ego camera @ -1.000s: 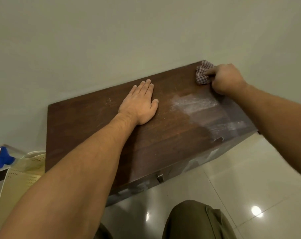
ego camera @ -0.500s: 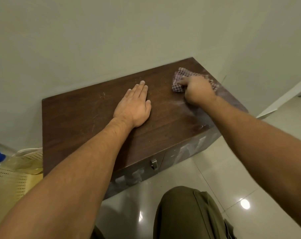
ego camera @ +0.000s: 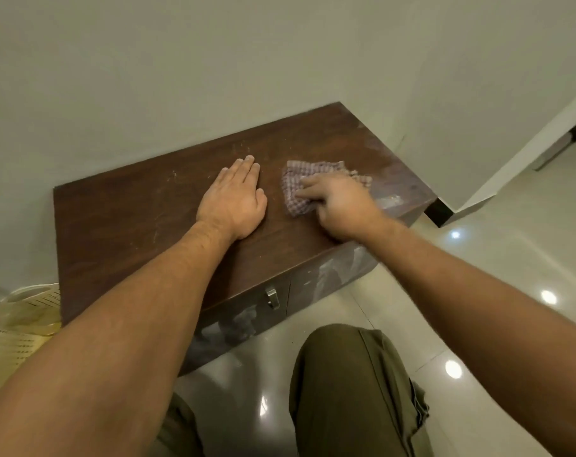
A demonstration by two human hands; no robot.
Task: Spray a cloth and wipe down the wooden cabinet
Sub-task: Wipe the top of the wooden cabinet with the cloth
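You have one view only, from the camera on your head, looking forward and steeply down. It sits close above the low wooden cabinet (ego camera: 141, 225), whose top fills the middle of the frame and runs slantwise from lower left to upper right. The wall (ego camera: 181, 77) closes the upper half, and the tiled floor (ego camera: 510, 258) spreads to the right. Both forearms reach in from the bottom edge, and your knee (ego camera: 346, 374) shows at bottom centre. The wide lens bends the edges.

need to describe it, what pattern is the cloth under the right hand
A small purple-and-white check on the cloth, seen in the head view.
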